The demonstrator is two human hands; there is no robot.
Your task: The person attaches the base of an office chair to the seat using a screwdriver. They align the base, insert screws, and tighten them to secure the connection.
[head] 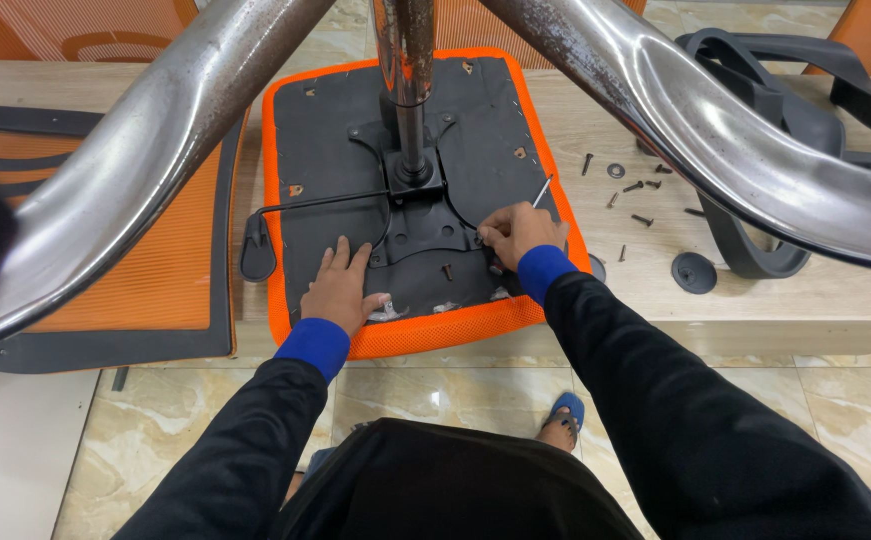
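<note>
My left hand [340,290] lies flat, fingers spread and holding nothing, pressing the upturned seat [410,335] down near its front edge on the bench [835,300]. My right hand [517,232] is clenched around a thin metal key [542,190], its tip at the right side of the black plate [425,235] bolted under the seat; whether it sits fully in a bolt head I cannot tell, my fingers hide it. If it is only half seated, a hard turn could slip and round the head or jab my knuckles into the plate. One bolt [446,270] stands loose in the plate just beside my hands and could be knocked off. The spare screws [639,186] lie scattered to the right, near the bench edge, where a sleeve could sweep them to the floor. The chrome legs [155,150] overhead crowd my view.
</note>
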